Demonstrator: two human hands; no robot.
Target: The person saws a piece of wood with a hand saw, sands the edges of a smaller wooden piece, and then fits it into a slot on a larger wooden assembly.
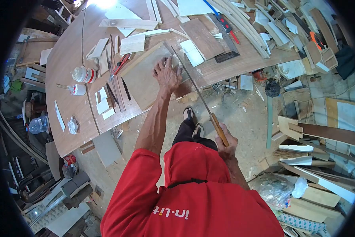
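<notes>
My left hand (pixel 168 75) presses down on a flat wooden board (pixel 144 85) near the table's front edge, its fingers spread. My right hand (pixel 227 142) is wrapped round the wooden handle of a saw (pixel 199 93), below the table edge. The long thin blade slants up and left from the handle, along the right side of the board, its tip above the tabletop. Whether the teeth touch the board I cannot tell. A brown wooden panel (pixel 202 38) and a white piece (pixel 192 53) lie just right of the blade.
Two white glue bottles (pixel 83 74), a red cutter (pixel 121 64) and thin strips lie left on the table (pixel 66 114). A metal square (pixel 227 56) and a blue-red tool (pixel 226 25) lie at the right. Wood offcuts (pixel 300 148) fill the floor at right.
</notes>
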